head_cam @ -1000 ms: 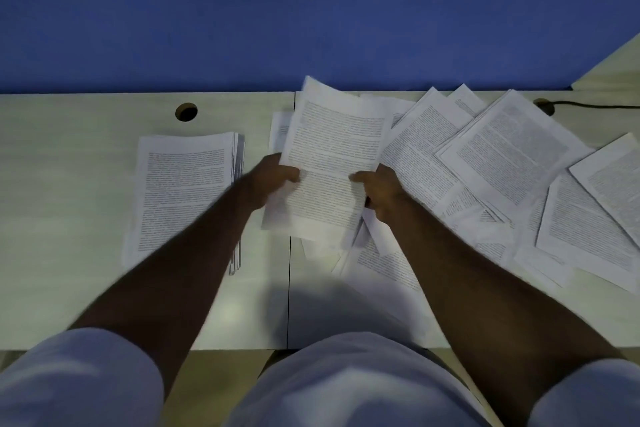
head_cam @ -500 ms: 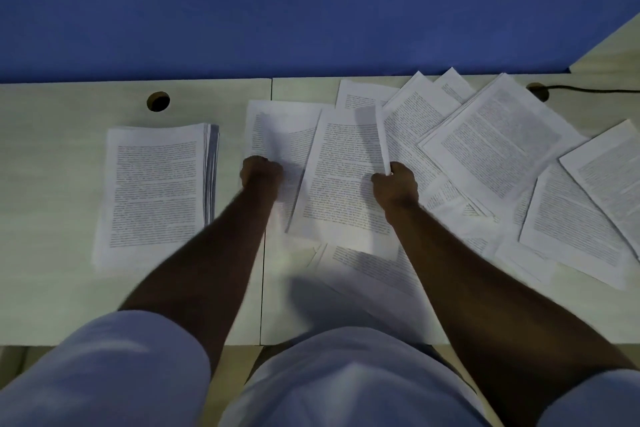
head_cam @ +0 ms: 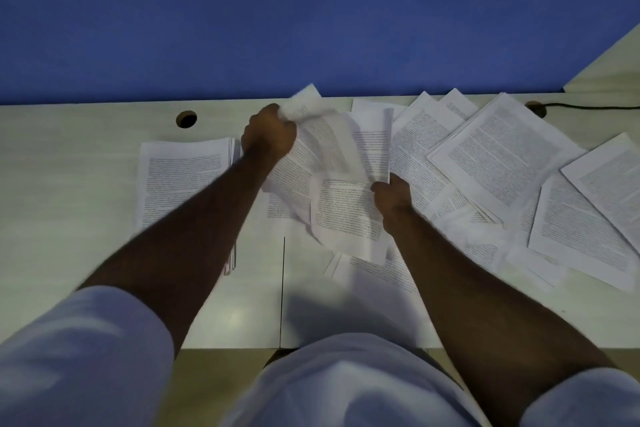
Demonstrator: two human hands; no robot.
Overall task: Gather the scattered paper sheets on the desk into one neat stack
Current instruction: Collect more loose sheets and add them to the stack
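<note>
Left hand (head_cam: 268, 135) clenched on a lifted sheet (head_cam: 322, 139), right hand (head_cam: 391, 196) pinching another sheet (head_cam: 346, 215) mid-tabletop — best carried flat, edges squared onto the stack (head_cam: 183, 180) at left.

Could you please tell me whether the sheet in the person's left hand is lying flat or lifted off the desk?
Lifted and bent: the left hand grips the blurred sheet by its far end, and it curves above the loose papers.
</note>
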